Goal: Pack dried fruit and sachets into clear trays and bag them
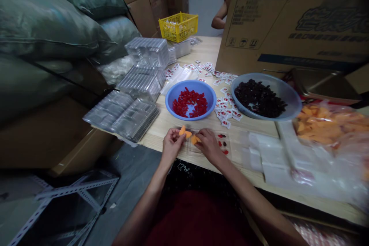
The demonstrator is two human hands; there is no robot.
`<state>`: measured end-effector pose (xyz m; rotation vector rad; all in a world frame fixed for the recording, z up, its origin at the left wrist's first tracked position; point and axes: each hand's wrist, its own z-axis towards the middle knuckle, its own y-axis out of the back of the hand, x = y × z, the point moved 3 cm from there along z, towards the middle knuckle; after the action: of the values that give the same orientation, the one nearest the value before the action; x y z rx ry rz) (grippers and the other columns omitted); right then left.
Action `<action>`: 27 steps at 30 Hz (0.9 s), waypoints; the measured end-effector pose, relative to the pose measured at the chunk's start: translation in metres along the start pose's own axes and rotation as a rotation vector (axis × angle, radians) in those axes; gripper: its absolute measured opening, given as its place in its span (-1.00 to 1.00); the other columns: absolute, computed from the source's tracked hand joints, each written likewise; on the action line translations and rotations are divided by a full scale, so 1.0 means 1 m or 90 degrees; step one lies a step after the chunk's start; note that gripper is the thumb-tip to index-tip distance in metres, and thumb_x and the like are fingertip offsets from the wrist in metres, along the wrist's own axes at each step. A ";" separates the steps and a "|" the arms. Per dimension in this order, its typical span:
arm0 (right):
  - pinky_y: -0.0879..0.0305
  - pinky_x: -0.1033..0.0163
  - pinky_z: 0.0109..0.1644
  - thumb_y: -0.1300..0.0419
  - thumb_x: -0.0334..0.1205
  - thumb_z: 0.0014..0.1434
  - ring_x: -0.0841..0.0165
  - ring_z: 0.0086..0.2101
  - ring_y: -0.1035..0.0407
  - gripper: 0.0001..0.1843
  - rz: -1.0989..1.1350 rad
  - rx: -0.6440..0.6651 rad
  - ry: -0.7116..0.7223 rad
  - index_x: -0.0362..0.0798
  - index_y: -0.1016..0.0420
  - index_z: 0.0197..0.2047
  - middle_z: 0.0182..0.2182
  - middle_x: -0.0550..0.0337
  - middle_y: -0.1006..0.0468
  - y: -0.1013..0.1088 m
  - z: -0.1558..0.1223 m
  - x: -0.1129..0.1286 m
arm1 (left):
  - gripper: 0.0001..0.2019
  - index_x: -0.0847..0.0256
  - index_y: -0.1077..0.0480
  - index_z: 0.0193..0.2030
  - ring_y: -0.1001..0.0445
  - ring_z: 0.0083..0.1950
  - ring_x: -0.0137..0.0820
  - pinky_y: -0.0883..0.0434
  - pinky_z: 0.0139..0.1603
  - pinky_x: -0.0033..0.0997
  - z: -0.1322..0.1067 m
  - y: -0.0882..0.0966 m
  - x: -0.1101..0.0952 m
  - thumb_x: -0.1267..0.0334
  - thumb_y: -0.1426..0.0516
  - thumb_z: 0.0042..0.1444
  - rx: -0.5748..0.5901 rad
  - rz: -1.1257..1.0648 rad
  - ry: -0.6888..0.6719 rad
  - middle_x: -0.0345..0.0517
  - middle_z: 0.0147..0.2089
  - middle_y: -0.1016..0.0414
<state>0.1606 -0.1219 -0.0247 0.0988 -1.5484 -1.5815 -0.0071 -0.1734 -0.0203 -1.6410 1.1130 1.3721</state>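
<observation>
Between thumb and fingers, my left hand [172, 144] pinches an orange butterfly-shaped piece [185, 132]. My right hand [209, 144] is closed on another orange piece [195, 139], its shape partly covered by the fingers. Beneath and beside the hands lies a transparent plastic tray [229, 136], and small red and black pieces [224, 144] sit in its right part. Just beyond the hands stands a blue bowl [211, 105] of glossy red pieces. A second, paler blue bowl [295, 102] with dark pieces is farther right.
Small printed sachets [226, 109] lie scattered between the bowls. Transparent trays [135, 119] are stacked at left, near a yellow basket [191, 27]. Bagged orange pieces [325, 123] lie at right, before a large carton [273, 23]. Another person's arm [220, 17] shows behind it.
</observation>
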 end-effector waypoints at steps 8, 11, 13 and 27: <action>-0.14 0.10 -0.02 -0.19 -0.37 0.27 0.19 -0.11 -0.29 -0.86 -0.054 0.002 0.034 -0.05 -0.57 -0.16 -0.18 0.07 -0.58 0.000 0.005 0.002 | -0.64 0.21 -0.35 -0.26 -0.28 -0.56 -0.53 -0.23 -0.51 -0.53 -0.044 -0.004 0.023 -0.06 -0.25 0.07 -0.010 0.051 0.028 -0.30 -0.50 -0.40; -0.12 0.08 -0.07 -0.20 -0.32 0.27 0.15 -0.11 -0.27 -0.89 -0.121 -0.002 0.004 -0.08 -0.57 -0.21 -0.21 0.02 -0.56 0.001 0.005 0.001 | -0.67 0.23 -0.38 -0.26 -0.29 -0.48 -0.52 -0.23 -0.44 -0.52 -0.050 -0.005 0.026 -0.04 -0.22 0.12 -0.044 0.109 -0.021 -0.27 -0.45 -0.40; -0.10 0.06 -0.08 -0.17 -0.33 0.28 0.13 -0.13 -0.26 -0.87 -0.167 0.012 0.015 -0.07 -0.57 -0.25 -0.24 0.01 -0.55 0.001 0.008 0.003 | -0.68 0.23 -0.41 -0.27 -0.30 -0.43 -0.49 -0.24 -0.39 -0.50 -0.050 -0.005 0.024 -0.03 -0.19 0.16 -0.053 0.180 -0.064 -0.24 -0.40 -0.41; -0.02 0.07 -0.05 -0.14 -0.31 0.32 0.17 -0.07 -0.25 -0.81 -0.084 0.031 0.061 0.02 -0.54 -0.05 -0.07 0.10 -0.58 -0.004 0.003 0.000 | -0.78 0.11 -0.44 -0.04 -0.36 -0.03 -0.22 -0.38 -0.05 -0.22 -0.047 -0.015 0.007 0.12 -0.14 0.24 -0.064 0.558 -0.302 -0.02 -0.08 -0.37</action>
<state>0.1572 -0.1203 -0.0273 0.3040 -1.5318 -1.6171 0.0243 -0.2122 -0.0183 -0.7809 1.5415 2.2366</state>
